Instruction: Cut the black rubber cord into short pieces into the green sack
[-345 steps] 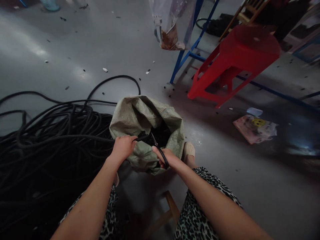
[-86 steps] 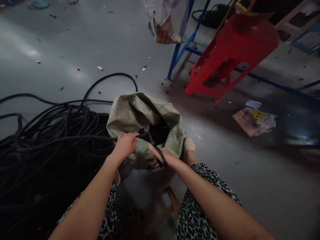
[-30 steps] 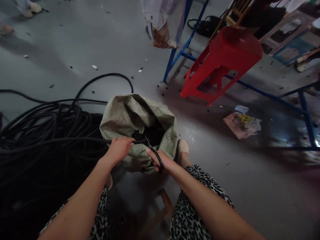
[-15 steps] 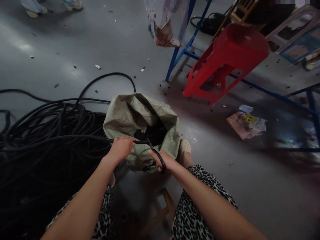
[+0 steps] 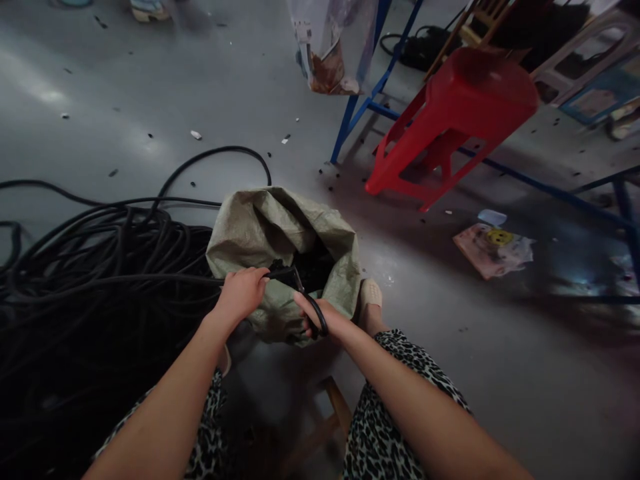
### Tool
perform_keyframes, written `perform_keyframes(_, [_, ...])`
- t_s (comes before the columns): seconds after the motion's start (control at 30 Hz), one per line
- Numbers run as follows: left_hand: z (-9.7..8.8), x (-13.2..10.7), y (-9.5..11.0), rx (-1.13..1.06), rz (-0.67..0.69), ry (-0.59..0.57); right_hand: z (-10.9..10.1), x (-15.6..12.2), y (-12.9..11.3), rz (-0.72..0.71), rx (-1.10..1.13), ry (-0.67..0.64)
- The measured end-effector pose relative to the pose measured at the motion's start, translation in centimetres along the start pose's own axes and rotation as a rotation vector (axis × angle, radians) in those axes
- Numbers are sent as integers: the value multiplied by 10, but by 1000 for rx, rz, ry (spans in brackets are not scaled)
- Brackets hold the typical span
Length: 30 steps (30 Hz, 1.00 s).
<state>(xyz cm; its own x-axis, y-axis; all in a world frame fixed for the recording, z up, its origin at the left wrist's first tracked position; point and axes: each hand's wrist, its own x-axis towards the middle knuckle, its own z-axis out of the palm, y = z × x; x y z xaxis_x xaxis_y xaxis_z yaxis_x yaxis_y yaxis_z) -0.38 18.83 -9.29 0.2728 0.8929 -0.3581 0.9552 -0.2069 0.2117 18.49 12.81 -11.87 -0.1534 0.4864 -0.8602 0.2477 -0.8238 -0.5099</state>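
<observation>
My left hand (image 5: 243,292) is closed around a black rubber hose or cable (image 5: 165,277), whose short end pokes out past my fingers over the mouth of a woven sack (image 5: 240,230). In my right hand (image 5: 320,316) is a pair of scissors (image 5: 317,311) with black handles; the blades point up and away, at the hose's end. Whether the blades touch it, I cannot tell. Inside the open sack lie small black pieces (image 5: 316,263), dark and hard to make out. The sack stands on the floor between my feet.
A large heap of black hose (image 5: 125,243) covers the floor on the left. A red plastic stool (image 5: 460,120) leans beside a blue metal frame (image 5: 345,130), where a clear plastic bag (image 5: 333,50) hangs. A printed packet (image 5: 487,248) lies at right. Another person's shoe (image 5: 150,10) shows at top left.
The scissors and my right hand have shifted slightly up and left, their blades now more upright by the hose's end. My left hand still grips the hose. The other person's feet have moved.
</observation>
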Motion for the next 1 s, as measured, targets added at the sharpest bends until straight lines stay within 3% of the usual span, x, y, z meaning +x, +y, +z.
perform_keyframes(0.67, [8, 2, -1, -103, 87, -31, 1, -1, 0, -62, 117, -54])
perform_keyframes(1.0, [7, 1, -1, -168, 112, -24, -3, 6, 0, -142, 28, -47])
